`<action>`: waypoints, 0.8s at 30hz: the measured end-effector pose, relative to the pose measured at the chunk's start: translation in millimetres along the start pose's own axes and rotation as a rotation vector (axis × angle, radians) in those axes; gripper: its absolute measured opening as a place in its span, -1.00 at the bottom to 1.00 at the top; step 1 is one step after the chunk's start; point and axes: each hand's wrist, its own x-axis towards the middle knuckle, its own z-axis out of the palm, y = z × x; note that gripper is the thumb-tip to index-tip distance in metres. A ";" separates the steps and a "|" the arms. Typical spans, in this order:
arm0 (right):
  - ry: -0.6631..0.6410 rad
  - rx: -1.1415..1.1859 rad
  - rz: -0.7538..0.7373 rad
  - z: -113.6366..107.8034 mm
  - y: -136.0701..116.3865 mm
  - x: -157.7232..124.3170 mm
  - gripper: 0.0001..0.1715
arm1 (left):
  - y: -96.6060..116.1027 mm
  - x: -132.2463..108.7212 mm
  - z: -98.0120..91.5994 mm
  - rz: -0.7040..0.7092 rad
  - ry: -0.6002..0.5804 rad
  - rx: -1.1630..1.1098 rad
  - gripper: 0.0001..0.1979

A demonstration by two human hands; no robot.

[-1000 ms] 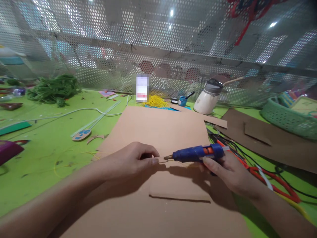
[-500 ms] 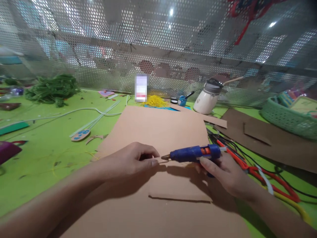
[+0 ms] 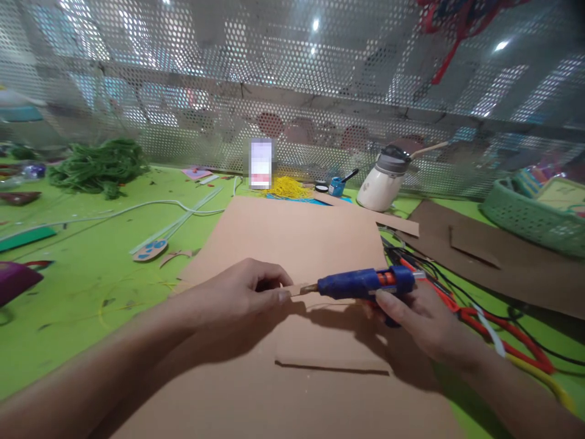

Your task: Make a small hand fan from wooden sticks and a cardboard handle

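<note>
My right hand (image 3: 423,320) grips a blue glue gun (image 3: 365,283) with an orange trigger, its nozzle pointing left. My left hand (image 3: 237,292) is closed in a pinch on a small tan cardboard strip (image 3: 298,289) held just at the nozzle tip. Both hands hover over a large tan cardboard sheet (image 3: 292,244) lying on the green table. A smaller tan cardboard piece (image 3: 329,347) lies on the sheet below the hands.
Red, black and yellow cords (image 3: 493,323) trail right of the sheet. Brown cardboard (image 3: 493,262) and a green basket (image 3: 530,219) lie at right. A white jar (image 3: 381,180), blue paint pot (image 3: 337,185), yellow shreds (image 3: 286,186) sit behind; green yarn (image 3: 98,164) and glue sticks (image 3: 183,219) left.
The glue gun has shifted slightly right and up, and the strip in my left hand now meets the nozzle tip. Both hands otherwise stay in place.
</note>
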 end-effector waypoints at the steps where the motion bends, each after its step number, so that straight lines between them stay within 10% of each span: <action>1: 0.004 -0.001 0.015 0.5 0.4 0.1 -0.48 | -0.4 0.2 0.4 0.002 0.005 -0.002 -0.64; 24: 0.030 -0.072 -0.024 -13.5 2.7 0.7 -0.52 | -1.1 0.5 -0.2 0.050 0.012 -0.079 -0.57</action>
